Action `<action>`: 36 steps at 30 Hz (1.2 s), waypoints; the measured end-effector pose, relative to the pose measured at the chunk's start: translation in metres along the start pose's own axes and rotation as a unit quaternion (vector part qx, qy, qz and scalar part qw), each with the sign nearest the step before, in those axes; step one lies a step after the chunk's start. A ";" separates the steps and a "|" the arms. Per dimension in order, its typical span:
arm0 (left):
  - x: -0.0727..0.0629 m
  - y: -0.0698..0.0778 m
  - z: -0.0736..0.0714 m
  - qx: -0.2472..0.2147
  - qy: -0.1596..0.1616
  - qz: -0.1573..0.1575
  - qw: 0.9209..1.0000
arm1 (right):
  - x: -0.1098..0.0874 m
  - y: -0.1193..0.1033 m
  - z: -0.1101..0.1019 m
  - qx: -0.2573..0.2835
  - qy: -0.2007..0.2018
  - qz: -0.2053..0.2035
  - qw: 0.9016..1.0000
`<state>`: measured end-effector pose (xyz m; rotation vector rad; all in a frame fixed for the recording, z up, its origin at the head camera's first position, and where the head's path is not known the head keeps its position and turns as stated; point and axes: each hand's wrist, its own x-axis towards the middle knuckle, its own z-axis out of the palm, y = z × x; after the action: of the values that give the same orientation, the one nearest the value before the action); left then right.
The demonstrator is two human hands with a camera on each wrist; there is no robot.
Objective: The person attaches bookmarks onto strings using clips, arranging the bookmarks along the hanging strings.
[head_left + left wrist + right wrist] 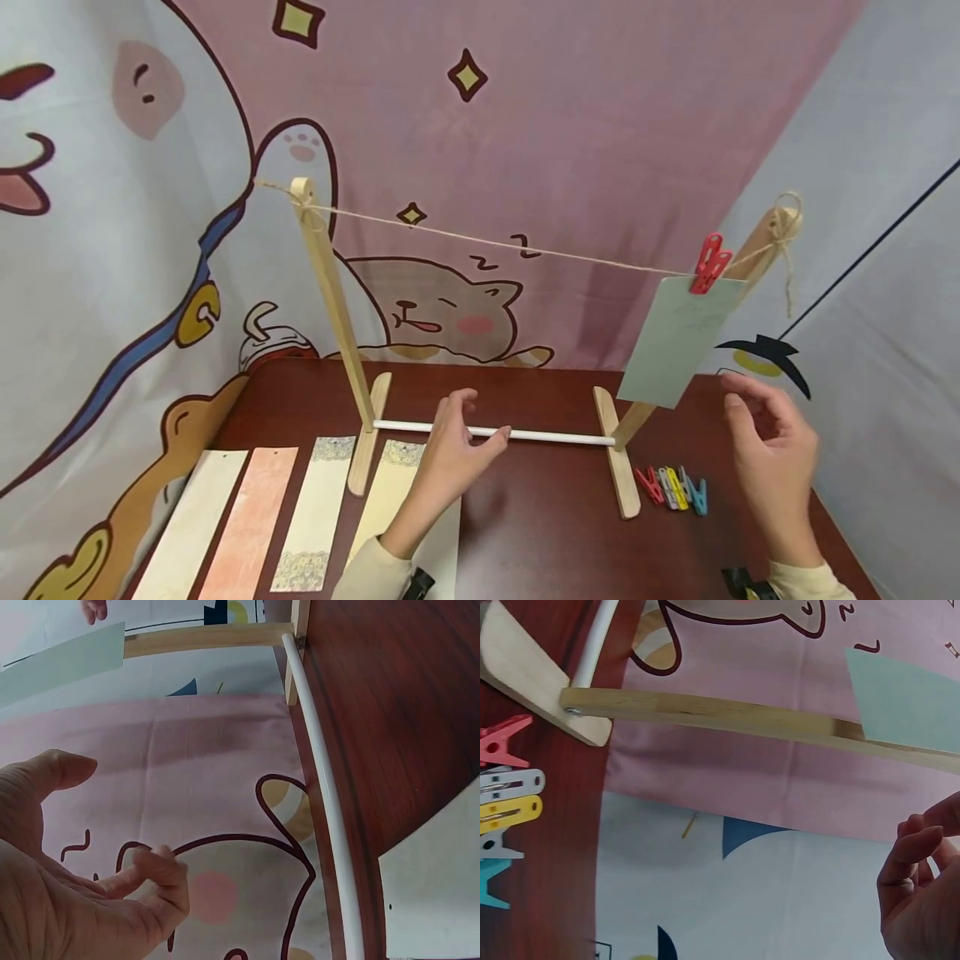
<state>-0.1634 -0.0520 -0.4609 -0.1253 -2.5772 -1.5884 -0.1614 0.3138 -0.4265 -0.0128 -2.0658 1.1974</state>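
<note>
A pale green card (678, 342) hangs from a twine line (480, 242) near the right post, clipped by a red clothespin (710, 265). My left hand (461, 442) is in the air in front of the stand's white crossbar (555, 436), thumb and fingers apart with nothing between them. To the right of the hanging card, my right hand (776, 442) is raised with its fingers loosely bent and holds nothing. In the right wrist view that hand (926, 877) is below the card (915, 705). Several clothespins (672, 488) in red, grey, yellow and blue lie beside the stand's right foot (618, 458).
Several long paper strips lie at the left of the dark red table (540, 517), among them a pink one (251, 517) and a lace-patterned one (313, 508). A wooden post (330, 300) holds the twine's left end. A cartoon-printed cloth (585, 125) hangs behind.
</note>
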 end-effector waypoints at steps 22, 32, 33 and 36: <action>-0.022 -0.035 -0.027 0.012 -0.039 -0.066 0.997 | -0.020 0.028 -0.012 -0.099 -0.044 0.118 0.987; -0.026 -0.048 -0.032 0.003 -0.044 -0.088 0.995 | -0.022 0.044 -0.021 -0.162 -0.108 0.146 0.970; -0.026 -0.050 -0.032 0.004 -0.043 -0.089 0.995 | -0.022 0.045 -0.022 -0.165 -0.113 0.148 0.969; -0.029 -0.053 -0.034 0.002 -0.046 -0.098 0.994 | -0.024 0.050 -0.024 -0.177 -0.131 0.158 0.963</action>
<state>-0.1399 -0.1061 -0.4967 0.0596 -2.7374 -1.6773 -0.1463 0.3516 -0.4710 -0.3848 -2.5624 1.0348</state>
